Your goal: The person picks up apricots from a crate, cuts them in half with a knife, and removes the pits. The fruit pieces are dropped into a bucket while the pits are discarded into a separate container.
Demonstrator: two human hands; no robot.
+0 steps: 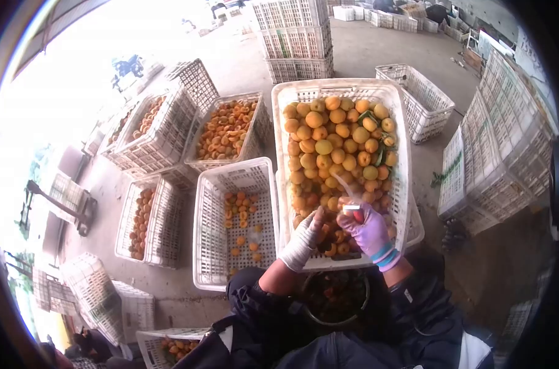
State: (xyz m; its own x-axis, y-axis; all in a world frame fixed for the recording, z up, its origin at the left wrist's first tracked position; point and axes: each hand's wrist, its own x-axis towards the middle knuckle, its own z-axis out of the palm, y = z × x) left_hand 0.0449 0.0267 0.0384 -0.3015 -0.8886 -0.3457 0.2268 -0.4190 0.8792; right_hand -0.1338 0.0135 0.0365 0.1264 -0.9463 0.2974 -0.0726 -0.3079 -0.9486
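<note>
My left hand (pixel 303 241), in a white glove or wrap with bare fingertips, is curled over the near end of a large white crate (pixel 390 92) of whole apricots (pixel 338 138). What its fingers hold, if anything, is hidden. My right hand (pixel 366 230), in a purple glove with a blue cuff, is closed round a small knife (pixel 353 209) with a red and white handle. A pale, blurred blade points up and away over the fruit. Both hands are close together, with darker orange apricots beneath them. A few green leaves lie among the fruit at the right.
Left of the big crate stands a white crate (pixel 202 227) with some halved apricots at its bottom. Beyond it is a crate of halves (pixel 227 129). Stacked crates rise behind (pixel 295 40) and at right (pixel 500 141). Below my hands sits a dark bucket (pixel 336 298).
</note>
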